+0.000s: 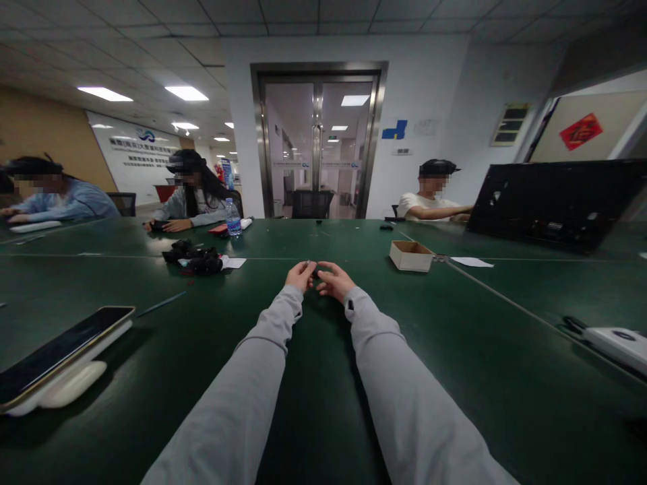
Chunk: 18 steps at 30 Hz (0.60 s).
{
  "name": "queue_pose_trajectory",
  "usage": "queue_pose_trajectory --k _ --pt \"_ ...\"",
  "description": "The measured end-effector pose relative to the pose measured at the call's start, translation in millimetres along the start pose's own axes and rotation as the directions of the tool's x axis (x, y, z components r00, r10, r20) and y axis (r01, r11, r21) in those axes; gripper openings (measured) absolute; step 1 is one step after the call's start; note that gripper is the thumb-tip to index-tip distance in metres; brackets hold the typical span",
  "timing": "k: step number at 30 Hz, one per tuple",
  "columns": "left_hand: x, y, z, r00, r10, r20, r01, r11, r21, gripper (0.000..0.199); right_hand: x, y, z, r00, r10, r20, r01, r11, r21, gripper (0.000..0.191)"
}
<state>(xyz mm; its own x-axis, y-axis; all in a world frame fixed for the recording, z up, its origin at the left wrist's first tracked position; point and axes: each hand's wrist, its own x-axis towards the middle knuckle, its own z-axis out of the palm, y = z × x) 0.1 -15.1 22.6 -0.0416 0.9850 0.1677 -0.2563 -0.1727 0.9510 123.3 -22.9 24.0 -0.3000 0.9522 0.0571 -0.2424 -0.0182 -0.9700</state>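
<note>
Both of my arms, in light grey sleeves, stretch forward over the dark green table (313,404). My left hand (300,275) is closed in a pinch, thumb and forefinger together. Between the two hands is a small dark piece (316,273), held at the left fingertips; it is too small to name. My right hand (337,280) is turned towards it, its fingers curved and apart, the tips close beside the piece. Whether they touch it I cannot tell.
A phone (65,347) lies at the near left on a white object. Tangled black gear (195,257) and a water bottle (233,219) are left of my hands. An open box (411,256) and a large black panel (550,205) stand right. Several people sit around the table.
</note>
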Motion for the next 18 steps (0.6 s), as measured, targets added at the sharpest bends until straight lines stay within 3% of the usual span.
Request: queue_pose_trajectory --k 4,8,11,14,16,18 --pt "-7 12 -4.5 0.999 -0.009 0.039 0.002 0.988 0.157 0.025 -3 -4 5 0.998 0.062 0.009 -0.060 0.990 -0.127 0.048" --pt "-32 38 -37.9 0.981 -0.065 0.185 -0.005 0.935 0.354 0.025 -27 -30 8 0.979 0.194 0.060 -0.147 0.879 -0.453 0.055" --pt "-70 60 -80.5 0.951 -0.188 0.245 0.044 0.867 0.496 0.034 -75 -68 7 0.949 0.237 0.206 -0.010 0.676 -0.736 0.048" --pt "-116 84 -127.5 0.914 -0.333 0.231 0.127 0.777 0.617 0.039 -140 -114 -4 0.942 0.185 0.280 0.202 0.356 -0.913 0.050" --pt "-144 101 -156.9 0.922 -0.359 0.147 0.183 0.737 0.650 0.041 -185 -142 -27 0.974 0.063 0.219 0.203 0.198 -0.959 0.050" --pt "-167 119 -184.9 0.933 -0.358 0.038 0.243 0.704 0.667 0.043 -227 -162 -68 0.990 -0.112 0.087 0.099 0.102 -0.990 0.052"
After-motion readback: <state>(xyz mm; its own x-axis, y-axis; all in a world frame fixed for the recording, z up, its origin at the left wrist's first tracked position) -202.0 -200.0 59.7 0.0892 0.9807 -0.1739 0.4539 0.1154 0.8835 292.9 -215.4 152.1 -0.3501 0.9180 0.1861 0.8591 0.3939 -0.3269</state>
